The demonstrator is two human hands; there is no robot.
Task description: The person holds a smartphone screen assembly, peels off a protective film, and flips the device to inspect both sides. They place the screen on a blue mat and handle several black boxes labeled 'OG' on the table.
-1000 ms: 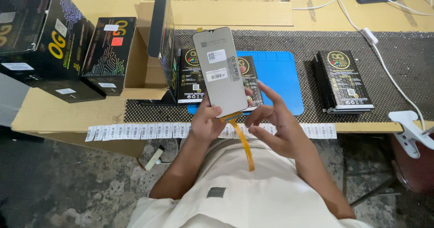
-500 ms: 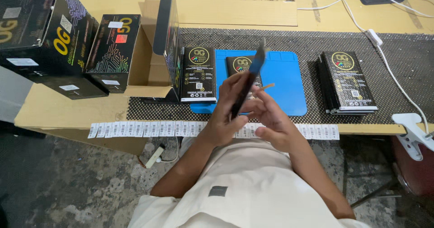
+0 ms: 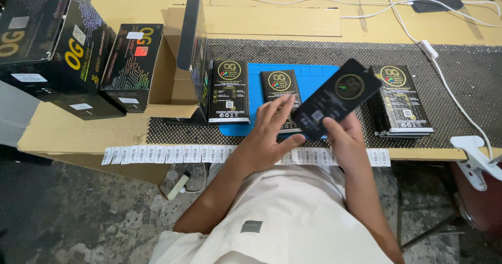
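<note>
The right hand (image 3: 342, 138) grips a flat black rectangular phone-screen panel (image 3: 335, 97) by its lower end, thumb on the front face, holding it tilted above the near edge of the table (image 3: 130, 13); a round gold-ringed emblem shows on the panel's dark face. The left hand (image 3: 269, 133) is open, fingers spread, with its fingertips resting on a slim black printed packet (image 3: 278, 83) that lies on a blue rectangular silicone work mat (image 3: 314, 75). The panel's lower corner sits just beside the left fingers.

Left of that packet, another slim black packet with a gold emblem (image 3: 229, 90) stands at the mat's edge, beside an open brown-lined cardboard box with a black printed lid (image 3: 180, 70). To the right of the panel lies a small stack of matching black packets (image 3: 400, 99). All rest on a dark woven anti-slip mat (image 3: 470, 86) covering the front of the table.

A long strip of white barcode stickers (image 3: 157, 154) runs along the table's near edge. Two large black printed cartons (image 3: 57, 49) sit at the far left. White cables (image 3: 418, 39) trail across the back right.
</note>
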